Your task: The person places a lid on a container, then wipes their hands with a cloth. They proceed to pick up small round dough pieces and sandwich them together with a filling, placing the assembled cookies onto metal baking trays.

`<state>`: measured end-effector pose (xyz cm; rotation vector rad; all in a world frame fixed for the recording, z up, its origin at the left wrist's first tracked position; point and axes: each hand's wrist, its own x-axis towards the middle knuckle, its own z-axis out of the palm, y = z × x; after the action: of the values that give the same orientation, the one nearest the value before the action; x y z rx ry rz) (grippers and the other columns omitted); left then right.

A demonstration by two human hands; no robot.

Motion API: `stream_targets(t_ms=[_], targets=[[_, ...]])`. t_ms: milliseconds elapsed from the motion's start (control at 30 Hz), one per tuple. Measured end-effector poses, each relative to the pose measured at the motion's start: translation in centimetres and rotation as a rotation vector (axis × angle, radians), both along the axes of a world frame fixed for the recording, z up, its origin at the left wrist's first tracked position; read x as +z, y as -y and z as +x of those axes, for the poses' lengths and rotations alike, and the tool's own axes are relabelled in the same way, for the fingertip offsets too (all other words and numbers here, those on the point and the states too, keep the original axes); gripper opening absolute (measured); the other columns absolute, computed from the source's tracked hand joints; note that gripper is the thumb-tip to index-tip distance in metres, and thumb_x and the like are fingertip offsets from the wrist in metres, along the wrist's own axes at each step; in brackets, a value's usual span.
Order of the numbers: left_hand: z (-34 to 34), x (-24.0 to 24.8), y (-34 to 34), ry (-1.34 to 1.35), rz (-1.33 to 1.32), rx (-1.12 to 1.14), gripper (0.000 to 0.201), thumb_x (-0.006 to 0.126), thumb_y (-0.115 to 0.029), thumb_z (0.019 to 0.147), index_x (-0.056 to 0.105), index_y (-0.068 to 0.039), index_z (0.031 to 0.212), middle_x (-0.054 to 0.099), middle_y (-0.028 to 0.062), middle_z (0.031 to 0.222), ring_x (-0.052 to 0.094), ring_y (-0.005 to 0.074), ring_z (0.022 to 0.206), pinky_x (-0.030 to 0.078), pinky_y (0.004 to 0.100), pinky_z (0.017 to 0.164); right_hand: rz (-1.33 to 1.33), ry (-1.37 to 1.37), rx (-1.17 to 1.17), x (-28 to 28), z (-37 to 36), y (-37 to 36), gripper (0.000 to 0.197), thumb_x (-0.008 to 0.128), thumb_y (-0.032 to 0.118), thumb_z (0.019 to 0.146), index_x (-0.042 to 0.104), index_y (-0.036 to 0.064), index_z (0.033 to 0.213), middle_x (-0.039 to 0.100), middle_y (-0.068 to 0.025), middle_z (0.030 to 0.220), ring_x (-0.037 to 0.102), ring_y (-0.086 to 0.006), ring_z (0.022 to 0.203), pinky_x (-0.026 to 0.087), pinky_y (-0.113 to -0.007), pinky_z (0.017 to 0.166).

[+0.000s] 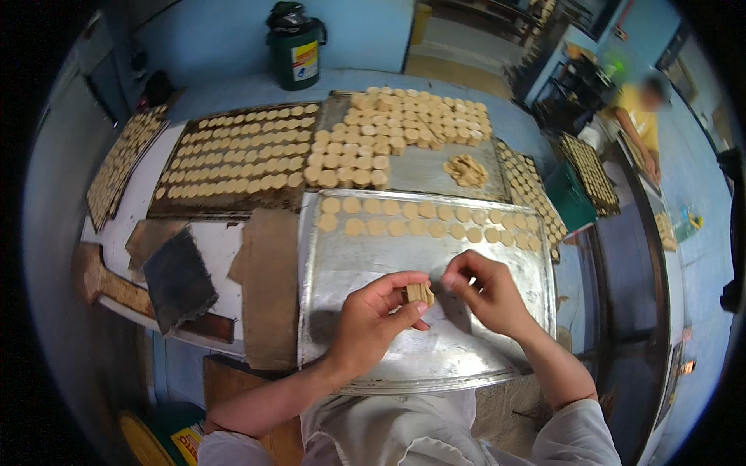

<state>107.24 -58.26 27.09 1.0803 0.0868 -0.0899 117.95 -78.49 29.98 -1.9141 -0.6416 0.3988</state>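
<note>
My left hand [374, 318] is closed around a short stack of dough rounds [420, 293], held above the near part of a shiny metal baking tray [342, 342]. Just right of the stack, my right hand [489, 293] has its fingers curled in with the thumb and fingertips close together. Whatever they may pinch is too small to make out. Flat, pale dough rounds [418, 227] lie in two rows along the tray's far side.
Behind the tray, a second tray [420, 167] bears stacked dough rounds [373, 128] and a heap of dough scraps [466, 170]. More filled trays stand left and right. Cloths [183, 279] lie at left. A person [641, 116] works at far right.
</note>
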Motion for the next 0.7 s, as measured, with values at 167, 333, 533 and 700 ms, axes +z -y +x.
stream_targets(t_ms=[167,333,533,700], targets=[[-2.2,-1.6,-3.0,0.025,-0.062,0.064,0.039,0.066,0.002,0.104,0.059,0.002,0.142,0.071,0.0117,0.124,0.07,0.0167,0.11,0.064,0.0321,0.084,-0.108,-0.106,0.23,1.8,-2.0,-4.8,0.016,0.072,0.02,0.106,0.07,0.0038,0.106,0.07,0.0004,0.097,0.06,-0.0061,0.09,0.05,-0.026,0.078],[-4.5,-1.9,-6.1,-0.008,-0.112,0.185,0.039,0.065,0.001,0.104,0.058,0.002,0.143,0.069,0.0141,0.128,0.07,0.0209,0.114,0.065,0.0341,0.084,-0.049,-0.235,0.213,-0.9,3.1,-8.0,0.018,0.072,0.02,0.105,0.071,0.0021,0.1,0.072,-0.0037,0.092,0.063,-0.0091,0.082,0.05,-0.028,0.074],[-6.0,-3.1,-8.9,-0.068,-0.039,0.319,0.043,0.065,-0.002,0.105,0.057,0.002,0.147,0.067,0.0165,0.132,0.072,0.025,0.113,0.067,0.0367,0.085,-0.156,0.154,0.246,-3.5,2.8,-15.3,0.02,0.076,0.02,0.097,0.075,0.0006,0.098,0.074,-0.0146,0.089,0.069,-0.0289,0.074,0.051,-0.042,0.066],[-5.7,-3.4,-9.5,-0.071,-0.03,0.384,0.041,0.066,-0.003,0.104,0.058,0.004,0.144,0.068,0.0154,0.129,0.072,0.0235,0.111,0.067,0.0361,0.084,-0.35,0.461,0.221,-4.1,2.1,-16.6,0.026,0.077,0.027,0.1,0.073,0.0022,0.094,0.069,-0.0101,0.084,0.061,-0.0187,0.07,0.049,-0.036,0.065]])
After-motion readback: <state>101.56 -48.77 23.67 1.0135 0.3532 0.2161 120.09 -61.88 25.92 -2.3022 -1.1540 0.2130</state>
